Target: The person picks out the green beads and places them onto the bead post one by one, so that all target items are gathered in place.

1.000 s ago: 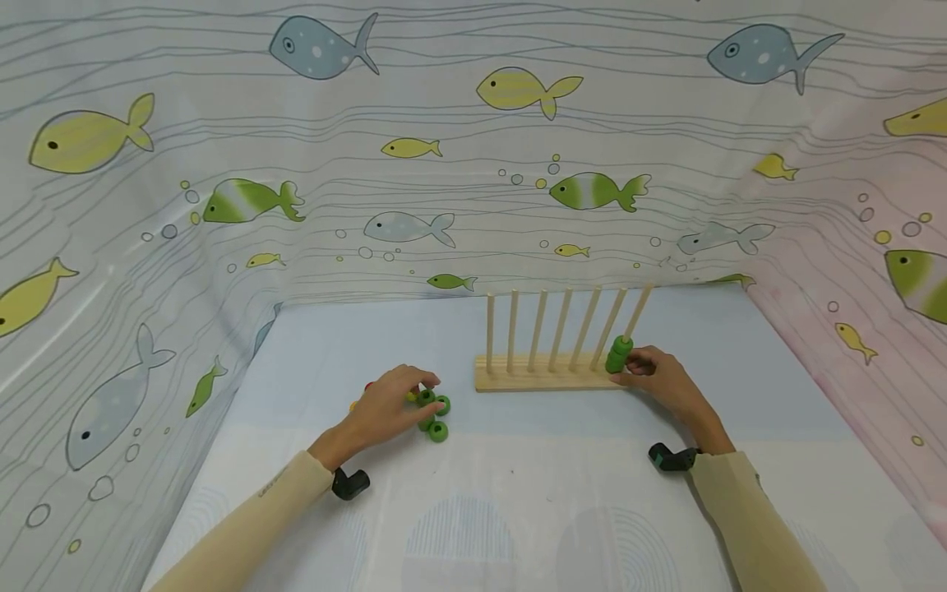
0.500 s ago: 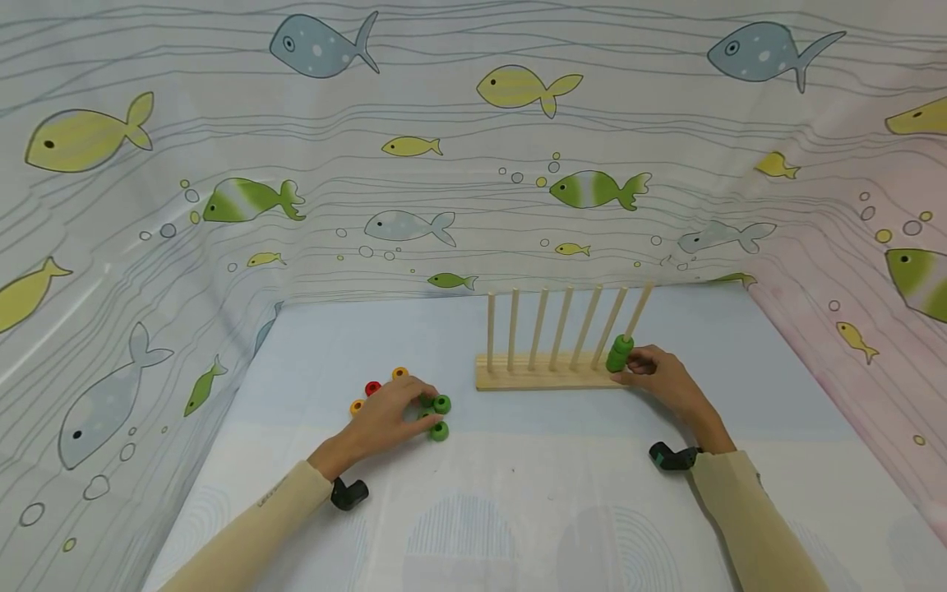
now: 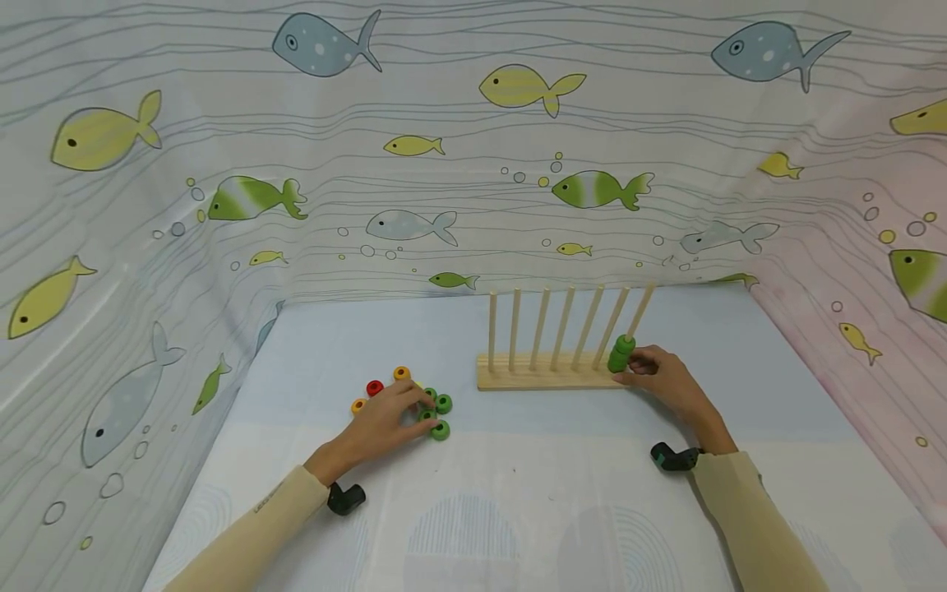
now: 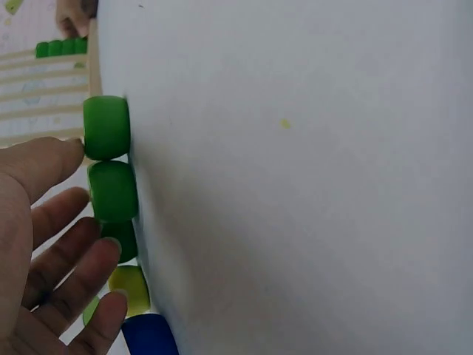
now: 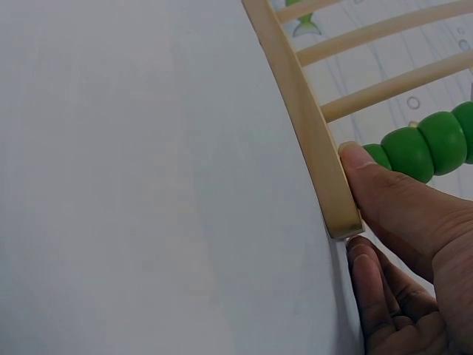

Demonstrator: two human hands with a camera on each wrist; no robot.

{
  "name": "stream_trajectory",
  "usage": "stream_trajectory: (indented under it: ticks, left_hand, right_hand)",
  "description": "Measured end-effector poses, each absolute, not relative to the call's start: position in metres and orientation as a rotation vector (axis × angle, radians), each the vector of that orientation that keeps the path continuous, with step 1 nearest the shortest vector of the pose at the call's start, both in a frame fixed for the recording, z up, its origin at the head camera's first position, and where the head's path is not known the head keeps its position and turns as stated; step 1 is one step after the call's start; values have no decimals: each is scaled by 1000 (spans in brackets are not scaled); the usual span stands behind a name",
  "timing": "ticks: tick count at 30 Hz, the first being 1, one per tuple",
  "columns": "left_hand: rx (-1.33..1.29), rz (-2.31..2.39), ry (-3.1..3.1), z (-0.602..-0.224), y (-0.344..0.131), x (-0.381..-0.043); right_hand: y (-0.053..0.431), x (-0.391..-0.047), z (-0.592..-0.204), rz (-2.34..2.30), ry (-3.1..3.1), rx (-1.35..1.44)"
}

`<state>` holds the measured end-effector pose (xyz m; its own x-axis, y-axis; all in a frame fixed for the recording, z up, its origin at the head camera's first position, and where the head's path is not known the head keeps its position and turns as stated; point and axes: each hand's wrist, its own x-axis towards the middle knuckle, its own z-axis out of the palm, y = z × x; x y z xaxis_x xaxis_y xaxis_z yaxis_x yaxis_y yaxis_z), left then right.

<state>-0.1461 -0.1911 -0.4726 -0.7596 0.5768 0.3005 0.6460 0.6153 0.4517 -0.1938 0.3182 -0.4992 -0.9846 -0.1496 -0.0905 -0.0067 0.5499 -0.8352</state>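
Note:
Several loose green beads [image 3: 443, 404] lie on the table beside my left hand [image 3: 377, 423]. Its fingers are spread and slightly bent around them; in the left wrist view the thumb meets or nearly meets the nearest green bead [image 4: 107, 128]. Farther right is a wooden peg rack [image 3: 551, 381] with several upright pegs. A stack of green beads [image 3: 621, 353] sits on its rightmost peg. My right hand [image 3: 666, 382] holds the rack's right end, the thumb [image 5: 392, 196] on the base board [image 5: 307, 126] beside the stack and the other fingers curled at the board's end.
Red [image 3: 375, 387] and orange beads [image 3: 402, 373] lie beyond the left hand. In the left wrist view a yellow bead [image 4: 131, 288] and a blue bead [image 4: 150, 336] show past the fingers. A fish-patterned sheet [image 3: 459, 205] rises behind the table.
My left hand has drawn back slightly towards lower left, uncovering red and orange beads and more of the green ones. The right hand and the rack stay as they were.

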Motion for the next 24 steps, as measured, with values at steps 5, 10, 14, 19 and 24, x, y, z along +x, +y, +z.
stream_trajectory:
  ticks: [5,10,14,19,24]
  left_hand:
    - [-1041,-816,-2747,-470,-193,-145]
    - [-1050,-826,-2796,-467,-196,-145]
    - [-1050,-833,-2857,-465,-199,-146]
    - [-1055,-794,-2906,-463,-199,-147]
    - [-1069,-725,-2902,-463,-197,-148]
  right_hand:
    - [319,-193,-500,-1420,2624,-126]
    - [318,-193,-499,-1419,2625,-128]
    - [318,-193,-498,-1416,2627,-127]
    - [318,-193,-498,-1418,2622,-124]
    - [318,-193,-497,-1437,2609,-130]
